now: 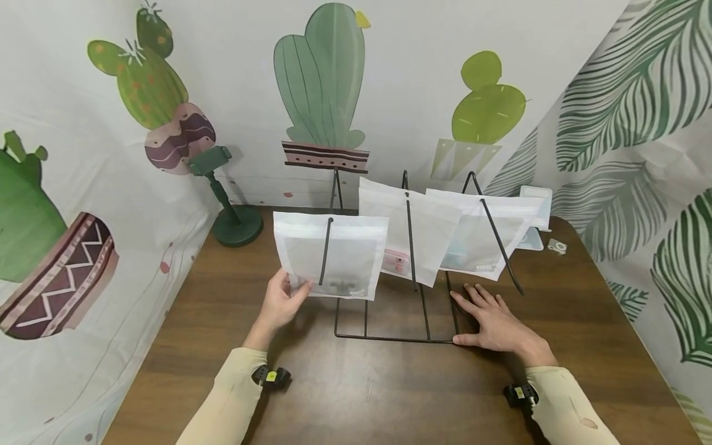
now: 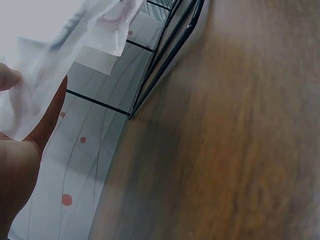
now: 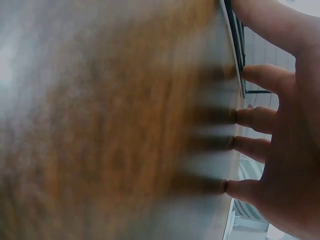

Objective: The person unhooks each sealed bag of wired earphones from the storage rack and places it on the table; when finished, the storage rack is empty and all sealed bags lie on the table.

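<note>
Left bag [image 1: 353, 256], seemingly being hung!
Left hand [image 1: 280, 303] pinches its corner, right hand [image 1: 495, 322] spread at rack [image 1: 389, 339]; gentle release likely needed.

Bag labels [image 1: 484, 268], too small to read

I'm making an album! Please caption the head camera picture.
A left hand holds a white bag hanging on a wire rack; the right hand touches the table.

Toward your bench's [image 1: 367, 383] far edge, pouches [image 1: 356, 259] hang on the rack [image 1: 395, 338], right of the far-left corner's stand [image 1: 220, 194].
</note>
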The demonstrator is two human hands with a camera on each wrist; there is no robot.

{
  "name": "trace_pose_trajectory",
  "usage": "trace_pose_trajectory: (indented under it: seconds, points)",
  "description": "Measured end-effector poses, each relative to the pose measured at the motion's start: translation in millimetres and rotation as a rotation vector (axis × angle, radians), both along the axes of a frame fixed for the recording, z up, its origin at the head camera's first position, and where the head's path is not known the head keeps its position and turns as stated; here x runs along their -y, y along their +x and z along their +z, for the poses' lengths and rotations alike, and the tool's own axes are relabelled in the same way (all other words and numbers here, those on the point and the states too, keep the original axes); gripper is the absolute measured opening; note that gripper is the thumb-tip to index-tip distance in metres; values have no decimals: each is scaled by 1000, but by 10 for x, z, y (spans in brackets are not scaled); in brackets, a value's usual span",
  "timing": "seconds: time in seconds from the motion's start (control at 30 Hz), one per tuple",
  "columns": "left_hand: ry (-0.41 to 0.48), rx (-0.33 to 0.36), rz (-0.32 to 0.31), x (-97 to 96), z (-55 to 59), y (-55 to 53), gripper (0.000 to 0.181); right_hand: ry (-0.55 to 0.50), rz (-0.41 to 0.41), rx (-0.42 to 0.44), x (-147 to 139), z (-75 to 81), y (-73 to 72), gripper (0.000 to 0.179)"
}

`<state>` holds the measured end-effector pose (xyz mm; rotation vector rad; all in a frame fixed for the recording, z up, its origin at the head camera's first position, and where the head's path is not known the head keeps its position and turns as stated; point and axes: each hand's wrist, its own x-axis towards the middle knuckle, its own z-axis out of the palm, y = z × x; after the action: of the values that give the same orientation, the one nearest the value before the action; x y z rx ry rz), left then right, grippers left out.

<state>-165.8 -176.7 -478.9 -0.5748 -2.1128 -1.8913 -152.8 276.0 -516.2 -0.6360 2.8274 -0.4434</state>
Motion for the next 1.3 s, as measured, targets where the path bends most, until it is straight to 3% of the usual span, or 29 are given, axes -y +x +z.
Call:
trace_pose_trajectory:
  seconds: [0.37,1.3]
  points:
    - [-9,-10,-4,12,35,23,36,7,3,-3,2,-2,-32,96]
    - [30,-21,-6,-16,-6,155,33,6,-4,14,-14,-13,-17,96]
